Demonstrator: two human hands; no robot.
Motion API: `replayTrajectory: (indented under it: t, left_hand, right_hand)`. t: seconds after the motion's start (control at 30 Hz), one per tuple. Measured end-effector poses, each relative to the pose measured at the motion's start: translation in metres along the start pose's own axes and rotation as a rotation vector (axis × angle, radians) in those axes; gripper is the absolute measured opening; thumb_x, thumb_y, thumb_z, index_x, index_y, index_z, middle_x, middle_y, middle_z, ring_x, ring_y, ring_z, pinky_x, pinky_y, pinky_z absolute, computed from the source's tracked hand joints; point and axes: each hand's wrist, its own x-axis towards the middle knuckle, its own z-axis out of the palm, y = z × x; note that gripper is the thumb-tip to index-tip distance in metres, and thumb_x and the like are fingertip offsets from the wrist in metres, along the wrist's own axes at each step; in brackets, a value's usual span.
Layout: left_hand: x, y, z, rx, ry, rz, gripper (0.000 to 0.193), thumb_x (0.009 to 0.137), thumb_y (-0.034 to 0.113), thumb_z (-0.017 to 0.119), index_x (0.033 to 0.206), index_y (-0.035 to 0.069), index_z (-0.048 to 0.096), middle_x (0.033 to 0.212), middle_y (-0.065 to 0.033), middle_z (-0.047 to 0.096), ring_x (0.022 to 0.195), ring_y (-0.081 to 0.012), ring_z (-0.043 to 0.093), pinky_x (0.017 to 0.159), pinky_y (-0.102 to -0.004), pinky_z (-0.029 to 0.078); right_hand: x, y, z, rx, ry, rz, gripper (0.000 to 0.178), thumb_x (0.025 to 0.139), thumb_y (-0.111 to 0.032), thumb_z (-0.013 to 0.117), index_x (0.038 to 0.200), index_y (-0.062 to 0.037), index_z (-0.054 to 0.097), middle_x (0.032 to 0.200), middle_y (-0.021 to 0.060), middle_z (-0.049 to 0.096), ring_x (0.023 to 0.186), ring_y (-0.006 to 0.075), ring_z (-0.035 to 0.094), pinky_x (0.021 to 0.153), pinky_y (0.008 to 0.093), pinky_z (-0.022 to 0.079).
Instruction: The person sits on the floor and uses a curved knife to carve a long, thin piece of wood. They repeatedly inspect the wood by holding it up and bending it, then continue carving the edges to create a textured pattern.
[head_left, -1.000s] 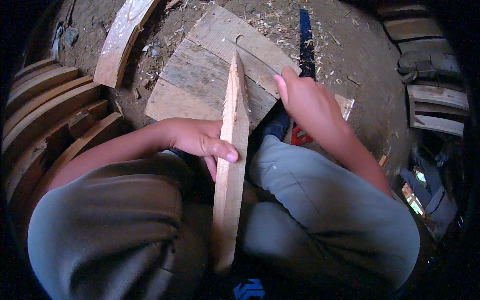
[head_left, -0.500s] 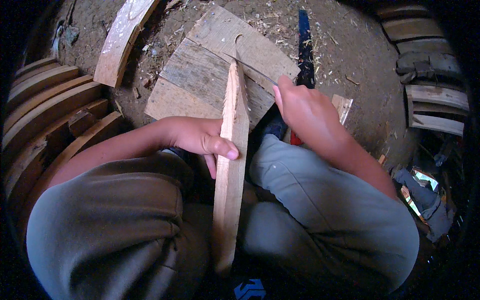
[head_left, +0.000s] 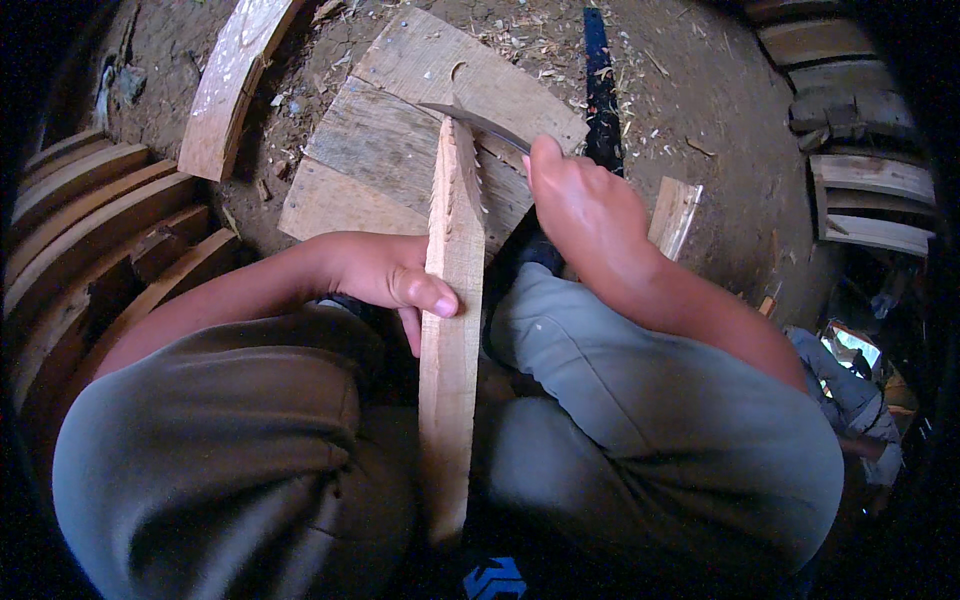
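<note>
My left hand [head_left: 390, 280] is closed around a pale wooden piece [head_left: 452, 340] that stands upright between my knees, its lower end in shadow. The thumb lies across its front face. Toward the top the wood narrows to a rough tip with small raised slivers along its edges. My right hand [head_left: 592, 205] grips a knife, its handle hidden in the fingers. The knife's thin, slightly curved blade [head_left: 485, 124] lies across the tip of the wood. Beyond it, a curled shaving [head_left: 458, 72] shows against the boards.
Wooden boards [head_left: 365, 135] lie on the dirt floor ahead, beside a long dark strip [head_left: 601, 90] and a small wood offcut [head_left: 674, 215]. Curved timbers are stacked at left [head_left: 100, 215] and right [head_left: 875, 178]. Another person's sleeve [head_left: 845, 385] shows at far right.
My right hand and the knife have moved left and slightly up, the blade now crossing the tip. The wood's top has shifted slightly left. The sleeve at far right has moved.
</note>
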Motion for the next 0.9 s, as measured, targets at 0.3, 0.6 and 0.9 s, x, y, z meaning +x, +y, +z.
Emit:
replayTrajectory:
  t: [0.3, 0.6, 0.9]
  left_hand:
    - [0.002, -0.001, -0.004, -0.013, -0.053, 0.0, 0.077, 0.082, 0.055, 0.064, 0.129, -0.004, 0.045, 0.124, -0.0149, 0.054, 0.116, -0.0256, 0.049, 0.1, -0.0383, 0.038]
    - [0.0, 0.002, -0.001, 0.008, 0.001, 0.018, 0.08, 0.08, 0.056, 0.066, 0.129, -0.004, 0.045, 0.121, -0.0157, 0.055, 0.112, -0.0265, 0.052, 0.095, -0.0398, 0.043]
    - [-0.001, -0.003, -0.008, 0.039, 0.105, 0.122, 0.079, 0.076, 0.055, 0.069, 0.129, 0.0, 0.046, 0.109, -0.0125, 0.059, 0.099, -0.0236, 0.058, 0.083, -0.0374, 0.05]
  right_hand:
    - [0.004, 0.002, 0.012, 0.032, 0.058, 0.007, 0.022, 0.095, -0.025, 0.049, 0.085, -0.0055, 0.047, 0.062, 0.0184, 0.062, 0.058, 0.0345, 0.066, 0.049, 0.0438, 0.053]
    - [0.007, 0.003, 0.016, 0.0, 0.105, -0.004, 0.022, 0.095, -0.025, 0.049, 0.086, -0.0053, 0.047, 0.064, 0.0191, 0.062, 0.059, 0.0338, 0.066, 0.049, 0.0431, 0.054]
    - [0.023, -0.002, 0.027, -0.053, 0.223, -0.001, 0.021, 0.094, -0.025, 0.05, 0.084, -0.0062, 0.048, 0.062, 0.0161, 0.062, 0.055, 0.0303, 0.067, 0.045, 0.039, 0.054]
